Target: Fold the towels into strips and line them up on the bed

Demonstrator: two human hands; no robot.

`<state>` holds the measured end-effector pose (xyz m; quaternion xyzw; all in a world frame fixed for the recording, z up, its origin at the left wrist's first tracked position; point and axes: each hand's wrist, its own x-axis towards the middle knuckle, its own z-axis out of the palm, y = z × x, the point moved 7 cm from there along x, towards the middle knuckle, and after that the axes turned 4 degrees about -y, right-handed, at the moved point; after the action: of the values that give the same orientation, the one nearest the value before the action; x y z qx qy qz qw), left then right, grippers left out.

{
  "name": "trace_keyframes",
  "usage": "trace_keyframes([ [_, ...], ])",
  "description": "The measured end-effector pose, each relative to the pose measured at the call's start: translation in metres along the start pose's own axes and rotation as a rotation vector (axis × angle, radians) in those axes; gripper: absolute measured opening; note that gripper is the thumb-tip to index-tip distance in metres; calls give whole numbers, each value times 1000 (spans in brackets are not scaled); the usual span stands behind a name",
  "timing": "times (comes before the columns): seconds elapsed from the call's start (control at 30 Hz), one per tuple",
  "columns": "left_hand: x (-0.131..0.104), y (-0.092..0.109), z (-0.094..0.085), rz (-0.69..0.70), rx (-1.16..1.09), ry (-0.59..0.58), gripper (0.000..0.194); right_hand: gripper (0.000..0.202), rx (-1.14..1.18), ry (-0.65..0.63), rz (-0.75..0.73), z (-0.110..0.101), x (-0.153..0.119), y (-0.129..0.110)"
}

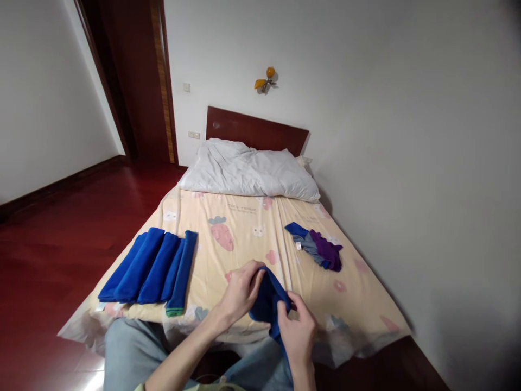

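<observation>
Between my two hands, above the near edge of the bed, hangs a dark blue cloth (265, 301), partly bunched. My left hand (244, 285) pinches its upper left corner. On the right, my right hand (296, 323) grips its other edge between thumb and fingers, and part of the cloth drops below toward my lap. To the left on the bed lie several folded blue cloths (150, 266) side by side, the rightmost one with a green edge. A loose pile of crumpled blue, grey and purple cloths (321, 247) rests at the right, a white tag showing.
A bed (228, 217) with a cream printed sheet stretches ahead. Across its far end lies a white quilt or pillow (248, 168), against a dark red headboard (252, 130). A white wall stands close along the right side; dark red floor (81, 217) is on the left.
</observation>
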<state>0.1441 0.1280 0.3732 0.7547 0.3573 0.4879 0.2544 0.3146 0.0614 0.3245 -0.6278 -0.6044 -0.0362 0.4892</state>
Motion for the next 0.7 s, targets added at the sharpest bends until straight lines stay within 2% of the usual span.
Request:
trace_keyframes([
  [0.1,18,13,-28,70,86,110,24,22,-70,-63,111,-8,5,24],
  [0.2,40,16,-58,97,213,231,23,25,-145,-138,222,-16,8,60],
  [0.27,53,15,-73,102,288,274,25,29,-187,-143,267,-23,7,87],
  [0.4,70,12,-86,98,373,300,28,38,-216,-186,338,-33,0,134],
  [0.57,86,6,-98,62,405,362,29,40,-199,-263,382,-41,-6,176],
  [0.7,96,0,-119,58,424,448,30,41,-286,-292,447,-53,-12,214],
])
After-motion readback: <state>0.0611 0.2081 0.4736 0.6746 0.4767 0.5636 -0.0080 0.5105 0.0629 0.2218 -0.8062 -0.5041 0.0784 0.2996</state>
